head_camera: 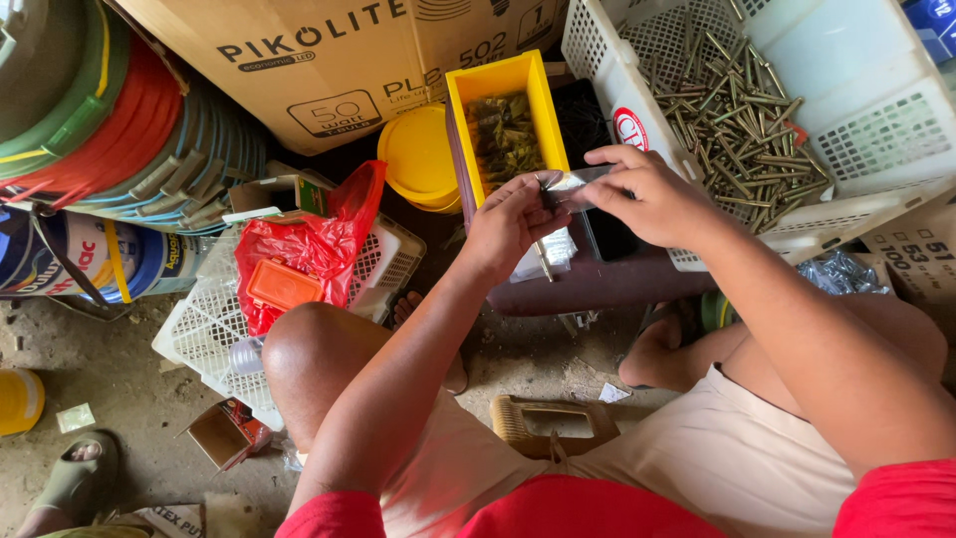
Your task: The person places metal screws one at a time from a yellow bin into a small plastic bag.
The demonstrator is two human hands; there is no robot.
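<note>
While pinched by both hands' fingers (pixel 546 189) | clear plastic packet (pixel 570 181) | small, shiny, crinkled

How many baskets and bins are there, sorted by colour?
White baskets: 2, one holding brass-coloured screws, one under a red bag
Yellow bins: 1, the yellow bin behind the left hand and right hand, which pinch a small clear packet
Total: 3
</note>
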